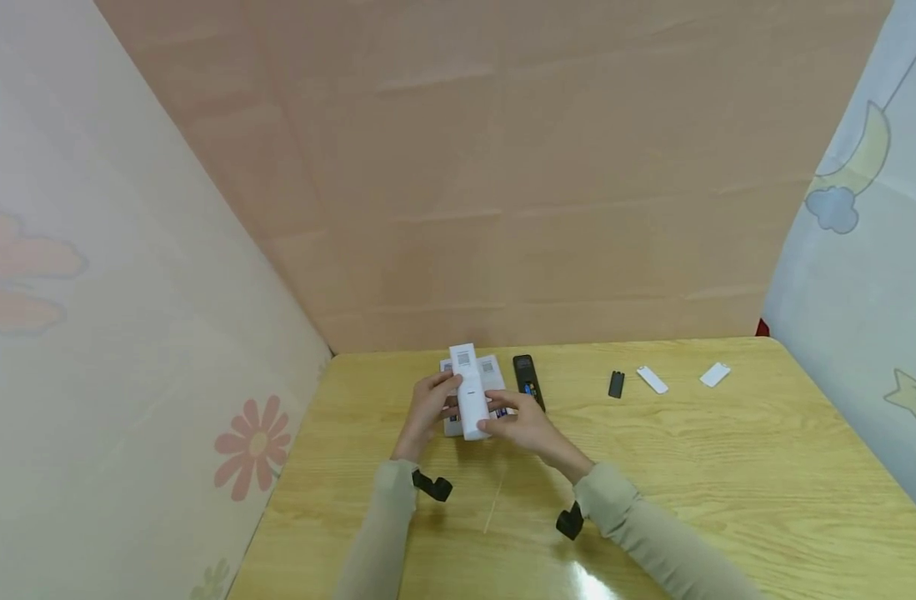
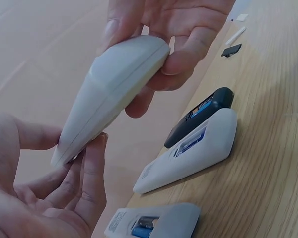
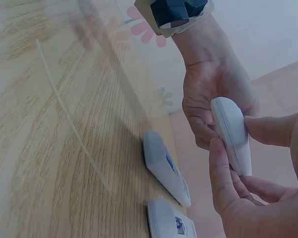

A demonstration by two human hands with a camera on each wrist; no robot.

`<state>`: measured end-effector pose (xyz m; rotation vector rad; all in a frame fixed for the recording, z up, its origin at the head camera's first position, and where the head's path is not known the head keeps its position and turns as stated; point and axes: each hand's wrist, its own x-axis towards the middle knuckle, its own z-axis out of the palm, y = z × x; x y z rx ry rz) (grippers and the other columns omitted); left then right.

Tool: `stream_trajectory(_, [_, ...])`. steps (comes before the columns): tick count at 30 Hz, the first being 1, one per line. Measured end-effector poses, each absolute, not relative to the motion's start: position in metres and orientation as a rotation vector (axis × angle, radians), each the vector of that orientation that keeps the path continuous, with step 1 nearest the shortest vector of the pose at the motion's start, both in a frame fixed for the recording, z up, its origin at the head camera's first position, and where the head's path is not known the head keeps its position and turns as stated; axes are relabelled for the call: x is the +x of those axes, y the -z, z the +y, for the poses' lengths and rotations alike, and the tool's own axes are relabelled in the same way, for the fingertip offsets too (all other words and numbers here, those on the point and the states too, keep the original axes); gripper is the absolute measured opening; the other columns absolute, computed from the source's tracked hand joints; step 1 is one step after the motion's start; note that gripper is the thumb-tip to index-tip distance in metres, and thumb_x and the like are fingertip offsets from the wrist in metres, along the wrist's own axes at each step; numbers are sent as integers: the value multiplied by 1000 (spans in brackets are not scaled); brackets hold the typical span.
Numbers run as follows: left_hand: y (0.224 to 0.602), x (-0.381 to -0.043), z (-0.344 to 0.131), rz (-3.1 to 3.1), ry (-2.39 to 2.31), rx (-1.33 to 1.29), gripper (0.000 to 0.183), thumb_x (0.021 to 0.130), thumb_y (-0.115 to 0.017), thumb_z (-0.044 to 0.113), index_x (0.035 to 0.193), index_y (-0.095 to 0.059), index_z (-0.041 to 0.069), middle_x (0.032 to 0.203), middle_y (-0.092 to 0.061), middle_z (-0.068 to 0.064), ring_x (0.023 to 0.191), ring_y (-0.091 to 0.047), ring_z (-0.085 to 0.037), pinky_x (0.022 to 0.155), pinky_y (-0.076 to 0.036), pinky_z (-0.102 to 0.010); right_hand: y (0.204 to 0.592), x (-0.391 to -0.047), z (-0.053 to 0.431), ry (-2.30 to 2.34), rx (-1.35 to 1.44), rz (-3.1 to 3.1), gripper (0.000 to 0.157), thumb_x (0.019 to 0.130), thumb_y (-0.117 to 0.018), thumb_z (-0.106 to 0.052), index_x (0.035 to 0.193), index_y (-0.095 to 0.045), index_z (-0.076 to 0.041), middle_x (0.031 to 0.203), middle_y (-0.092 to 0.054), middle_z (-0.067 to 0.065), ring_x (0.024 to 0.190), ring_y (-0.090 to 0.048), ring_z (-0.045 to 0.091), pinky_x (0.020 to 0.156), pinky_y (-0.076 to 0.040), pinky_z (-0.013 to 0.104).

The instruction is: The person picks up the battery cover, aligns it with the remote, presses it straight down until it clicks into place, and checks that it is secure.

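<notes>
Both hands hold a white remote control (image 1: 471, 400) above the table, its back with a printed label turned up in the head view. My left hand (image 1: 426, 410) pinches the labelled end between thumb and fingers. At the thicker near end, my right hand (image 1: 528, 427) grips it with thumb and fingertips. Under the held remote lie two more white remotes; one white remote (image 2: 216, 139) shows an uncovered battery bay, and the other white remote (image 2: 179, 223) has batteries in its bay. Beside them rests a black remote (image 1: 525, 372), uncovered, with blue batteries inside.
To the right lie a small black battery cover (image 1: 616, 384), a white cover (image 1: 653, 380) and another white cover (image 1: 715, 374). A thin pale line (image 1: 495, 500) runs across the wooden table (image 1: 728, 492) near me. Fabric-like walls stand behind and at both sides.
</notes>
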<state>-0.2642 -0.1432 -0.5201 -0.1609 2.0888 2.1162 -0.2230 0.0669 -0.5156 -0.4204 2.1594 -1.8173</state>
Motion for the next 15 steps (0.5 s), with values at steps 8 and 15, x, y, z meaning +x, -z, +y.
stream_trajectory(8, [521, -262, -153, 2034, -2168, -199, 50, 97, -66, 30, 138, -56, 3, 120, -64, -15, 98, -65, -30, 76, -59, -32, 516, -222, 55, 1828, -404, 2166, 64, 90, -77, -19, 145, -50, -2, 129, -59, 20, 99, -70, 28, 85, -58, 50])
stream_trajectory(15, [523, -264, -159, 2028, -2211, -218, 45, 96, -65, 24, 135, -58, 2, 121, -64, -16, 93, -67, -26, 75, -59, -33, 516, -223, 46, 1839, -364, 2177, 63, 88, -79, -19, 144, -52, -3, 123, -61, 18, 95, -71, 26, 82, -59, 46])
